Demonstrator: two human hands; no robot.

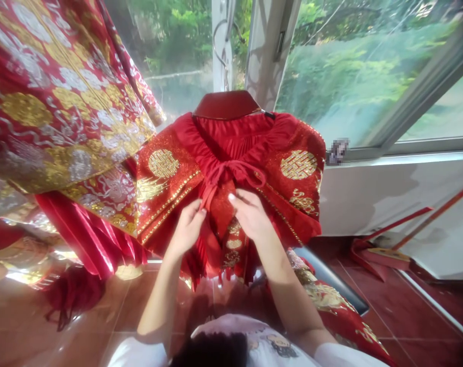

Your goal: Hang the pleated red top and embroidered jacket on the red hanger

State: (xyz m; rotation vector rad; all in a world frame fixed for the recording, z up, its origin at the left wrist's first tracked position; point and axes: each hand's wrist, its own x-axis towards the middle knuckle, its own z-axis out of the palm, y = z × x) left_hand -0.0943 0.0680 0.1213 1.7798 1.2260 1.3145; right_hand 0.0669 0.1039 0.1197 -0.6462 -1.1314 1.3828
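Observation:
A red embroidered garment (302, 201) with gold round emblems and a gathered band hangs in front of me on a hanger (227, 105). Its red tie cord (250, 173) is looped into a bow at the centre front. Just below and left of the bow, my left hand (188, 227) is closed, thumb against forefinger, on a hanging strip of the tie. My right hand (250, 211) pinches red fabric beneath the bow, its thumb on the front panel; whether it also holds a tie end I cannot tell.
Red, gold and silver embroidered robes (78, 97) hang close on the left. Windows (353, 76) stand behind. At the lower right are a dark bench edge (330, 275), partly under embroidered cloth (342, 306), and a red dustpan (369, 257) on the tiled floor.

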